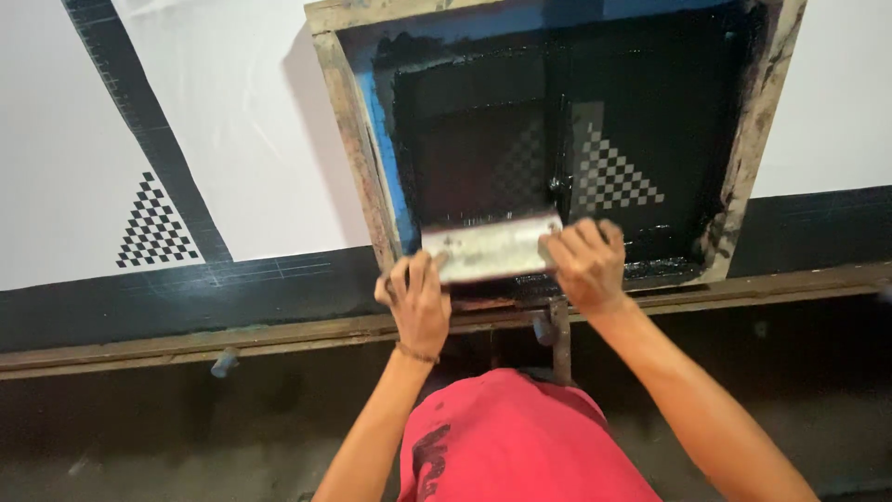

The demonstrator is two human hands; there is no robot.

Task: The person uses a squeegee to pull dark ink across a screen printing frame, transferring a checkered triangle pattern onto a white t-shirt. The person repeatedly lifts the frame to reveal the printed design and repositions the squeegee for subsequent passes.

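A person looks down at their own two bare hands, which grip a pale, paint-stained flat squeegee blade with a worn wooden handle [491, 246]. The squeegee's long axis runs left to right across the view, tilted slightly so its right end sits a little higher than its left. It lies at the near edge of a square wooden-framed printing screen [358, 139], just inside the frame's bottom rail. The left hand [418, 302] wraps its fingers over the squeegee's left end, and the right hand [585, 260] closes its fingers over the right end, so both hands are clamped on the tool. The squeegee's face is whitish-grey with dark smears and a few small spots. The screen frame is rough, weathered wood with blue tape along its inner left side; within it the mesh is coated in glossy black ink [650, 112], and a pale triangular checkerboard pattern [613, 177] shows through the mesh. The frame rests on white fabric [232, 121] crossed by wide black printed bands, which also bears a black checkered triangle print [153, 223] to the left. A long rusty metal rail [186, 339] runs along the table's near edge. The person's red shirt [520, 437] fills the bottom of the view.
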